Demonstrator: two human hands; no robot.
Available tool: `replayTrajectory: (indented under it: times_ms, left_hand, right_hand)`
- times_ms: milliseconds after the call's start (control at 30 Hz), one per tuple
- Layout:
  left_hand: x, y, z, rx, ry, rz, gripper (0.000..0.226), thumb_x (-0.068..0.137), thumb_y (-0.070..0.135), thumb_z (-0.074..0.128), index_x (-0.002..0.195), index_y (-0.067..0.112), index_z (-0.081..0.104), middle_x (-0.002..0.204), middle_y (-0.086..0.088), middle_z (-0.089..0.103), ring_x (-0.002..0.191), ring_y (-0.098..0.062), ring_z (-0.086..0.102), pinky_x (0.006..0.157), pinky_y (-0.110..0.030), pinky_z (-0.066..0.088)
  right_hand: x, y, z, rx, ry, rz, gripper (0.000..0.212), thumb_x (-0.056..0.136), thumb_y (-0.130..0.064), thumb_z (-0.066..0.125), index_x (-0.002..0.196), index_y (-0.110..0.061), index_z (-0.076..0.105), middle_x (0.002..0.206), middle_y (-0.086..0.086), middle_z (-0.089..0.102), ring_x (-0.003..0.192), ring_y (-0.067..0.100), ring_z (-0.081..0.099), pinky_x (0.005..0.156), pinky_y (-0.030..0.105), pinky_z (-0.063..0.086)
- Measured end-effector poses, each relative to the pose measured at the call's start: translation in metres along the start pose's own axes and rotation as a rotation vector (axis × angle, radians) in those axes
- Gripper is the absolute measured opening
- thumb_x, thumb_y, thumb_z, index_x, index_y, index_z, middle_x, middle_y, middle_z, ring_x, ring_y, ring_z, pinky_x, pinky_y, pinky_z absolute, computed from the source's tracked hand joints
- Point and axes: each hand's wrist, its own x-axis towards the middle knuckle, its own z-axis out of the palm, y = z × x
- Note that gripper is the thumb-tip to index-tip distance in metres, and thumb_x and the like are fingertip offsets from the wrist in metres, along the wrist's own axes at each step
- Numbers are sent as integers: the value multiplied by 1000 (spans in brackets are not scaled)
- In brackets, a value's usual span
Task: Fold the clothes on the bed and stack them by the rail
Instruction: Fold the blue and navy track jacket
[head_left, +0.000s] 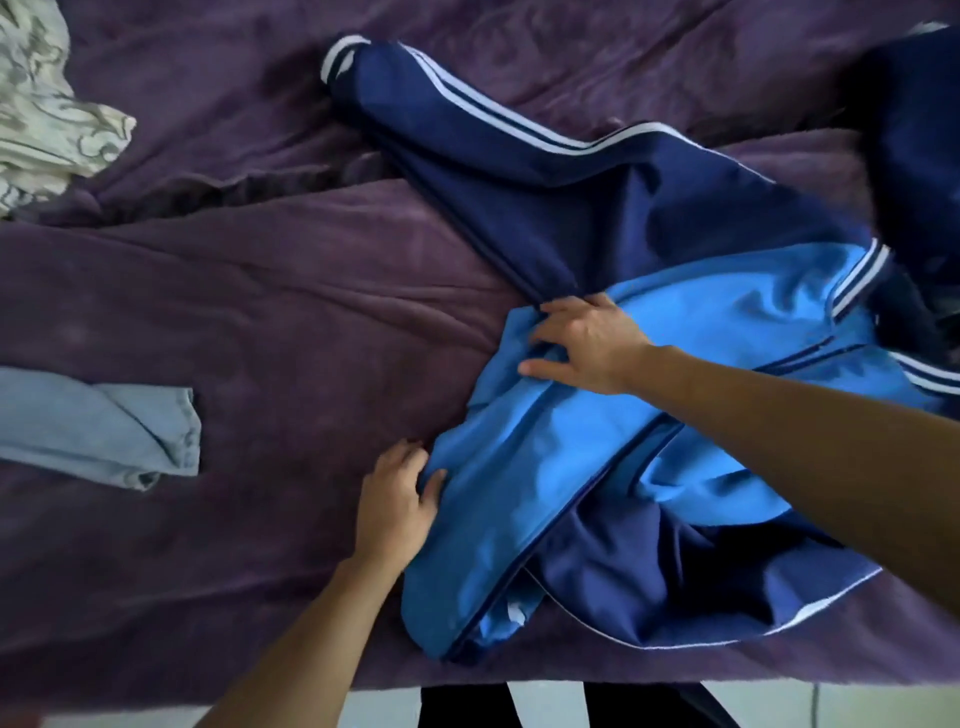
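Purple blanket spread wrinkled across bed, pale floor along near edge. Two-tone blue jacket crumpled at right, white-striped dark sleeve stretched away. Left hand pinching light-blue edge; right hand gripping fold near sleeve. Folded pale-blue garment at left, well apart; patterned cloth in far left corner.

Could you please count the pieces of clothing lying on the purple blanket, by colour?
Navy and bright blue jacket: 1
Pale blue garment: 1
Cream patterned cloth: 1
Total: 3
The blurred navy piece at right may be the jacket's.
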Motion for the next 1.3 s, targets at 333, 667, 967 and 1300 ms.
replayTrajectory:
  times_ms: [333, 667, 967, 1300]
  left_hand:
    - [126, 79, -120, 85, 491, 213, 33, 92, 41, 56, 89, 9, 60, 76, -18, 64, 76, -40, 60, 64, -43, 42]
    - [151, 14, -112, 18, 359, -351, 42, 89, 21, 53, 127, 3, 51, 130, -24, 48, 120, -39, 45, 102, -47, 37]
    - [158, 0, -78, -251, 383, -161, 24, 74, 22, 74, 83, 6, 58, 91, -12, 64, 85, -26, 60, 74, -39, 48]
    - [165, 29, -65, -579, 85, -241, 23, 73, 22, 76, 91, 13, 65, 85, -4, 68, 77, -18, 62, 63, -30, 48]
  right_hand:
    - [31, 54, -97, -4, 545, 363, 45, 97, -48, 43, 94, -6, 59, 95, 27, 65, 88, 45, 60, 69, 45, 40]
    - [5, 61, -79, 31, 407, 262, 69, 81, -51, 65, 139, -19, 44, 139, 12, 46, 127, 34, 41, 97, 50, 35]
    - [42, 8, -24, -133, 383, 156, 36, 85, -32, 56, 117, -18, 64, 133, 9, 55, 129, 29, 41, 101, 48, 27]
    - [21, 43, -61, -98, 515, 522, 55, 74, -26, 51, 128, -17, 55, 137, 15, 47, 126, 38, 40, 99, 50, 31]
